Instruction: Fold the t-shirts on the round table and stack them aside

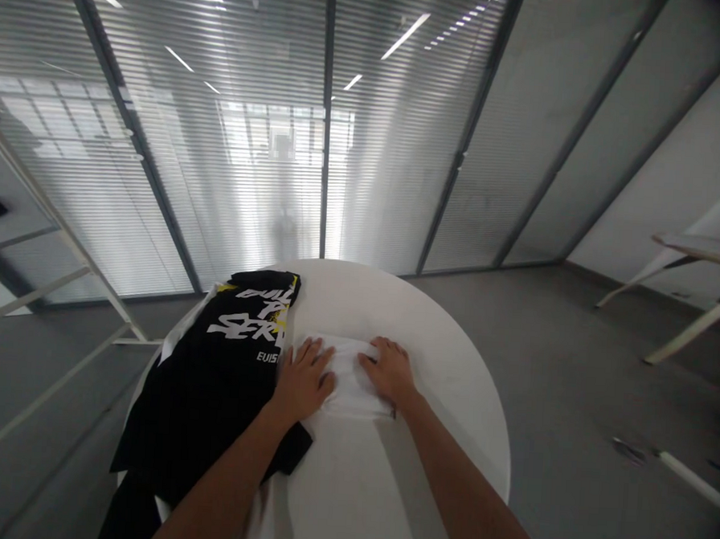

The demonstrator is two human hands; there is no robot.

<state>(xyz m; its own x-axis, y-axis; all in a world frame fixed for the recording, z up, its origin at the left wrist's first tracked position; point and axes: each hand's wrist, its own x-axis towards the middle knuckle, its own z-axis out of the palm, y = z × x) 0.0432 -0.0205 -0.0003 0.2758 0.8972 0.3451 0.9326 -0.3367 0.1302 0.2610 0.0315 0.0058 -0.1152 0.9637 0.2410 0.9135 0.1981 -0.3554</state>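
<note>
A small folded white cloth [350,375] lies on the round white table [452,363]. My left hand [303,379] rests flat on its left edge with fingers spread, palm down. My right hand [389,371] presses flat on its right side, fingers stretched forward. A black T-shirt [210,374] with white and yellow lettering lies spread over the left part of the table, just left of my left hand, and hangs over the near-left edge.
Glass walls with closed blinds [318,139] stand behind the table. A white metal frame [51,285] stands at the left. Another table with slanted legs [691,279] is at the far right. Grey floor [573,353] surrounds the table.
</note>
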